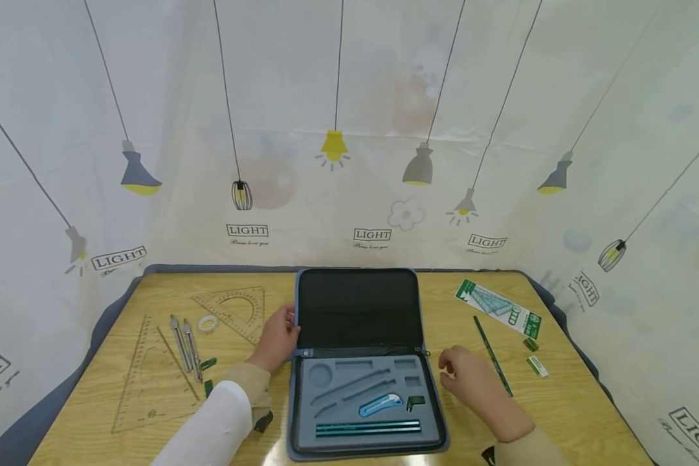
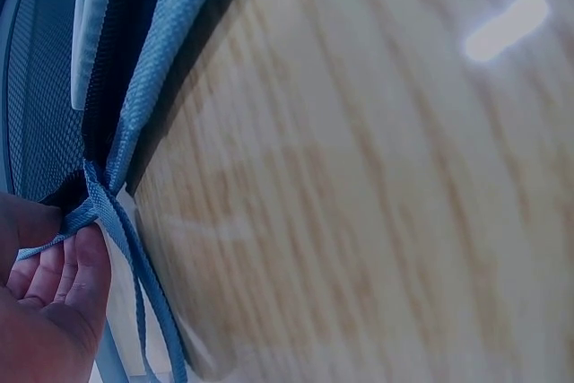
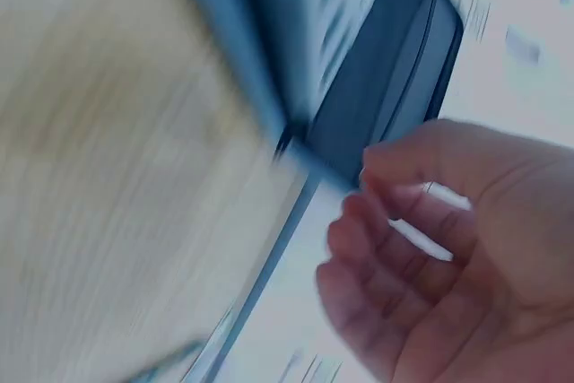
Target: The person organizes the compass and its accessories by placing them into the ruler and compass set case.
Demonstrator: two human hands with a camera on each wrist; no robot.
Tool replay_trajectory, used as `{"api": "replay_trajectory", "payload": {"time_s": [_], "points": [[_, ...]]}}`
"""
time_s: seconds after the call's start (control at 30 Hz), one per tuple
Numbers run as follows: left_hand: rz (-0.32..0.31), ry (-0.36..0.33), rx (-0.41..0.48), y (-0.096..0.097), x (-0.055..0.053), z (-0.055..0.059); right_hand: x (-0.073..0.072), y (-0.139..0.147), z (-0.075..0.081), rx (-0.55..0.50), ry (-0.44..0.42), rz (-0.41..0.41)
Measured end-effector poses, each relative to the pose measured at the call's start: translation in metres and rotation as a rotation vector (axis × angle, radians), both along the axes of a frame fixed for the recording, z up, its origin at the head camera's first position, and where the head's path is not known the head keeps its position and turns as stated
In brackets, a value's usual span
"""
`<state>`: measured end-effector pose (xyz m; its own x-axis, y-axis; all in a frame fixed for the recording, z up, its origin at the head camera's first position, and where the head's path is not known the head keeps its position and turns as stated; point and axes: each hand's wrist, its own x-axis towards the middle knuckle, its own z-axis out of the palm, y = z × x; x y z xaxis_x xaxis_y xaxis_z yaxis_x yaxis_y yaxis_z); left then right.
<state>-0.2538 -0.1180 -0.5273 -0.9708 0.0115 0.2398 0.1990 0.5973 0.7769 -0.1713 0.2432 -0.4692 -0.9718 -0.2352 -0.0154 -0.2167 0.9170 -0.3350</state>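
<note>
A blue zip case [image 1: 358, 309] lies unfolded in front of me, its dark-lined lid raised at the back. In the left wrist view my left hand [image 2: 67, 311] pinches the lid's blue fabric edge between thumb and fingers. The grey foam insert [image 1: 399, 438] holds a blue utility knife [image 1: 380, 405], a dark green pencil sharpener [image 1: 415, 403] and dark green pencils [image 1: 368, 428]; other cut-outs are bare. Right of the case, my right hand [image 1: 468, 375] hovers with loosely curled fingers, holding nothing. Its fingertips are near the case's side.
On the left lie clear set squares [image 1: 145, 414], metal compasses [image 1: 186, 346], a tape roll [image 1: 208, 323] and small green pieces [image 1: 208, 364]. To the right are a ruler-set packet [image 1: 499, 309], a green pencil [image 1: 492, 355], a small green piece [image 1: 531, 344] and an eraser [image 1: 538, 367].
</note>
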Motion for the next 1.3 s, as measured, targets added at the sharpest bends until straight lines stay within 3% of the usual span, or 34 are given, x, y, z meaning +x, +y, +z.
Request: {"api": "replay_trajectory", "payload": {"time_s": [0.17, 0.33, 0.47, 0.63, 0.97, 1.3], "points": [[-0.005, -0.013, 0.000, 0.000, 0.000, -0.001, -0.011, 0.053, -0.004, 0.035, -0.123, -0.197], [0.001, -0.004, -0.008, 0.000, 0.000, 0.000, -0.018, 0.087, -0.015, 0.066, -0.244, -0.296], [-0.002, 0.004, -0.006, 0.001, 0.001, 0.001, -0.017, 0.098, -0.025, 0.073, -0.297, -0.326], [0.000, 0.009, -0.005, 0.002, 0.002, 0.002, -0.015, 0.100, -0.031, 0.058, -0.299, -0.350], [0.002, 0.009, -0.006, 0.001, -0.001, -0.003, -0.012, 0.093, -0.024, 0.062, -0.250, -0.352], [-0.001, 0.011, -0.014, 0.000, -0.002, -0.004, -0.013, 0.093, -0.027, 0.043, -0.248, -0.349]]}}
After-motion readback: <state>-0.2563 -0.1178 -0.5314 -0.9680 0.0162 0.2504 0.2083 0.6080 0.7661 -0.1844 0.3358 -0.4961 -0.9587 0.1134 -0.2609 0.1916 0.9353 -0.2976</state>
